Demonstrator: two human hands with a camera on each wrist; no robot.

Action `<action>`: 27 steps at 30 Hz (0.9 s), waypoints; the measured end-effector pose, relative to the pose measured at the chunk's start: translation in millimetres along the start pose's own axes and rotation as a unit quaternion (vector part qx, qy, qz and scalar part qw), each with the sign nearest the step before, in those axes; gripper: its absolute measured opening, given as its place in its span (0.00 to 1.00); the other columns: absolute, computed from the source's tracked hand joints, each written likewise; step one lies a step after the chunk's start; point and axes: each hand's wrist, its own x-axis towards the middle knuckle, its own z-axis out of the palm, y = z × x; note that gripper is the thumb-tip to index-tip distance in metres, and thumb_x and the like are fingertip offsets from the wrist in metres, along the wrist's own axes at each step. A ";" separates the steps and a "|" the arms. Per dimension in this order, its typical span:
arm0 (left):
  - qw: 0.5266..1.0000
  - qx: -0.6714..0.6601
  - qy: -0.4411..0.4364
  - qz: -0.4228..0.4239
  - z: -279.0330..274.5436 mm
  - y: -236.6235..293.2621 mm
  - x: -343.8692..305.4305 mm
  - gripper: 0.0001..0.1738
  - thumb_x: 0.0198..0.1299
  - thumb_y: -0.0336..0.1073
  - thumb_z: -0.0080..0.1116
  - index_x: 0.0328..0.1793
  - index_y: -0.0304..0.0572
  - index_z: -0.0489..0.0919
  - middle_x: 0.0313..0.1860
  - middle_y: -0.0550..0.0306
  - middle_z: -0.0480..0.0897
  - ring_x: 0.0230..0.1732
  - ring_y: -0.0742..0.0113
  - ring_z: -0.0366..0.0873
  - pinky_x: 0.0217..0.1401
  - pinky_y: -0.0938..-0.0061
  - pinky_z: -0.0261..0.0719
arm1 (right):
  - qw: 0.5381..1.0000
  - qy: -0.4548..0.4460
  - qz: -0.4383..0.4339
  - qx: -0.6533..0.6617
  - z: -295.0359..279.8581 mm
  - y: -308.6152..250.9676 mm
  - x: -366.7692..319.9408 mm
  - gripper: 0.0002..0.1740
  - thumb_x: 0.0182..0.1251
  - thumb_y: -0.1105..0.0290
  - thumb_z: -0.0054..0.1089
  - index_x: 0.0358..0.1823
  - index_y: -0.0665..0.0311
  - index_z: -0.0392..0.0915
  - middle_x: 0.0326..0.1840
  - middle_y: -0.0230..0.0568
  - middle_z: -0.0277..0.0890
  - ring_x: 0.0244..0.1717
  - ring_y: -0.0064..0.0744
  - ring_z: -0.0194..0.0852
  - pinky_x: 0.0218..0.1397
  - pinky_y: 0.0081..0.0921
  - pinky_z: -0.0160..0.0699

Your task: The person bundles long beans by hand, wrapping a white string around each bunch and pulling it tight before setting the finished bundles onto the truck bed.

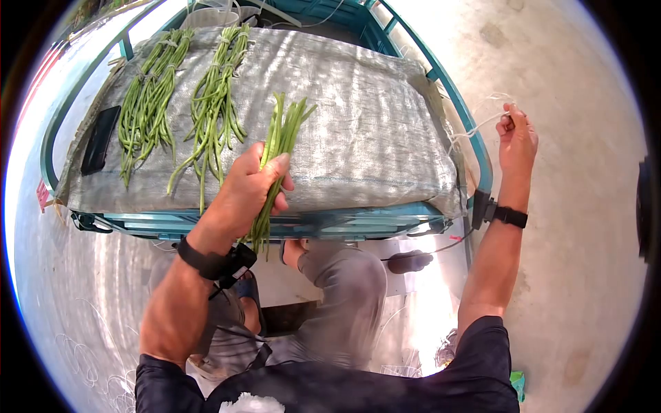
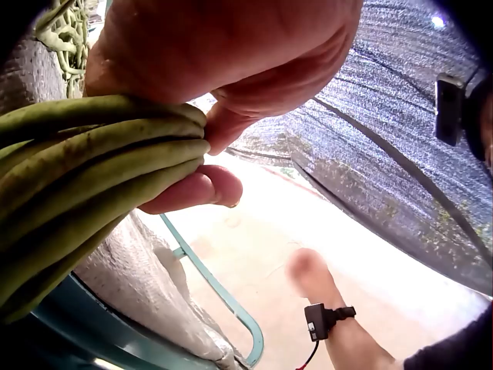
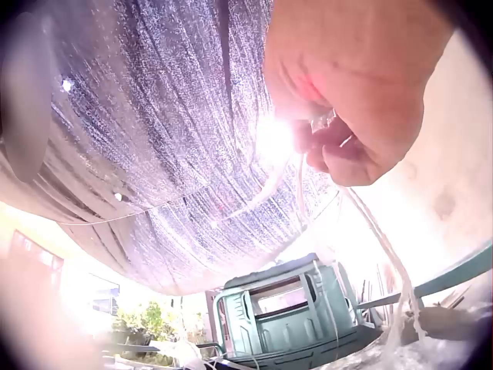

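My left hand grips a bunch of long green beans above the near part of a woven grey sack. In the left wrist view the fingers and thumb wrap round the beans. Out to the right, past the teal rail, my raised right hand pinches white string between thumb and fingertips. The string runs back to the rail, and strands of string hang below the fist in the right wrist view. Two tied groups of green beans lie on the sack's left half.
A black phone lies at the sack's left edge. The sack covers the bed of a teal cart, with a side rail along the right. A white bucket stands at the back. My knee is close below the cart's front edge.
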 end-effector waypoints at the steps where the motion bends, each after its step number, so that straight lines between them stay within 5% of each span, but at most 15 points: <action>1: 1.000 -0.002 0.000 -0.001 -0.1 -0.4 0.2 0.12 0.83 0.45 0.52 0.54 0.43 0.72 0.35 0.62 0.82 0.25 0.80 0.78 0.26 0.81 0.77 | 1.000 0.023 -0.017 0.006 -10.1 -3.6 9.2 0.09 0.71 0.70 0.72 0.43 0.70 0.83 0.34 0.35 0.80 0.32 0.20 0.75 0.34 0.19 0.75; 4: 1.000 -0.012 0.002 -0.002 0.5 0.5 0.7 0.12 0.83 0.44 0.52 0.53 0.43 0.72 0.35 0.61 0.82 0.25 0.79 0.78 0.26 0.80 0.77 | 0.996 0.049 -0.066 -0.020 -44.3 7.8 20.7 0.09 0.71 0.71 0.72 0.42 0.70 0.82 0.38 0.38 0.83 0.34 0.22 0.79 0.38 0.22 0.82; 7: 1.000 -0.022 0.009 -0.002 0.7 1.4 0.0 0.13 0.83 0.44 0.52 0.51 0.42 0.73 0.35 0.60 0.82 0.24 0.77 0.78 0.26 0.78 0.77 | 0.998 0.008 0.012 -0.062 -83.6 52.2 7.5 0.08 0.73 0.71 0.70 0.42 0.69 0.81 0.38 0.39 0.83 0.35 0.25 0.82 0.40 0.23 0.84; 9: 1.000 -0.018 0.008 -0.008 0.9 0.7 0.0 0.12 0.83 0.45 0.52 0.54 0.44 0.73 0.35 0.62 0.81 0.25 0.80 0.77 0.26 0.81 0.77 | 0.966 -0.017 0.158 -0.205 -94.7 75.4 -17.4 0.10 0.69 0.70 0.73 0.38 0.69 0.82 0.35 0.40 0.84 0.34 0.27 0.84 0.40 0.25 0.86; 11: 1.000 -0.014 0.004 -0.007 1.9 0.6 -0.1 0.13 0.83 0.45 0.52 0.54 0.43 0.73 0.35 0.62 0.81 0.25 0.80 0.77 0.26 0.81 0.77 | 0.883 -0.102 0.153 -0.433 -127.4 109.1 -31.2 0.12 0.63 0.69 0.75 0.28 0.69 0.81 0.29 0.48 0.85 0.36 0.28 0.89 0.40 0.28 0.87; 14: 1.000 -0.011 -0.001 -0.009 2.9 -0.7 1.8 0.15 0.83 0.47 0.53 0.55 0.42 0.73 0.35 0.61 0.81 0.24 0.79 0.77 0.26 0.81 0.77 | 0.751 -0.150 0.147 -0.626 -103.9 99.3 -65.5 0.10 0.60 0.73 0.71 0.25 0.68 0.81 0.22 0.44 0.83 0.31 0.36 0.88 0.38 0.32 0.88; 17: 1.000 -0.009 -0.004 -0.010 4.4 -1.6 3.2 0.16 0.83 0.48 0.53 0.56 0.41 0.73 0.35 0.61 0.81 0.25 0.79 0.78 0.25 0.81 0.76 | 0.647 -0.174 -0.063 -0.740 -122.1 124.6 -81.6 0.08 0.55 0.73 0.72 0.24 0.70 0.82 0.26 0.52 0.85 0.35 0.50 0.89 0.43 0.41 0.88; 18: 1.000 -0.008 -0.003 -0.009 4.4 -1.7 3.3 0.17 0.83 0.48 0.53 0.56 0.41 0.73 0.35 0.61 0.81 0.25 0.79 0.78 0.25 0.81 0.76 | 0.638 -0.188 -0.045 -0.745 -119.6 120.4 -83.0 0.05 0.52 0.75 0.70 0.28 0.69 0.85 0.32 0.57 0.86 0.39 0.61 0.87 0.47 0.48 0.87; 21: 1.000 -0.012 -0.005 -0.010 3.4 -2.8 4.5 0.17 0.82 0.48 0.54 0.58 0.41 0.73 0.35 0.61 0.81 0.24 0.79 0.78 0.25 0.81 0.76 | 0.623 -0.239 0.025 -0.744 -115.1 104.2 -87.1 0.07 0.55 0.74 0.72 0.35 0.69 0.90 0.41 0.61 0.87 0.46 0.63 0.88 0.54 0.49 0.87; 24: 1.000 -0.026 -0.005 -0.011 3.0 -1.1 3.9 0.15 0.82 0.46 0.54 0.54 0.39 0.72 0.36 0.57 0.83 0.25 0.75 0.80 0.26 0.78 0.78 | 0.684 -0.230 -0.014 -0.692 -126.0 103.2 -89.2 0.06 0.58 0.74 0.69 0.35 0.67 0.89 0.39 0.59 0.87 0.46 0.63 0.87 0.55 0.50 0.86; 27: 0.999 -0.038 -0.002 -0.010 3.1 -2.2 4.1 0.15 0.82 0.45 0.53 0.54 0.40 0.72 0.37 0.58 0.83 0.25 0.76 0.80 0.26 0.78 0.78 | 0.631 -0.243 0.055 -0.734 -122.9 89.1 -81.7 0.08 0.62 0.75 0.65 0.40 0.67 0.87 0.44 0.60 0.86 0.51 0.63 0.85 0.58 0.50 0.85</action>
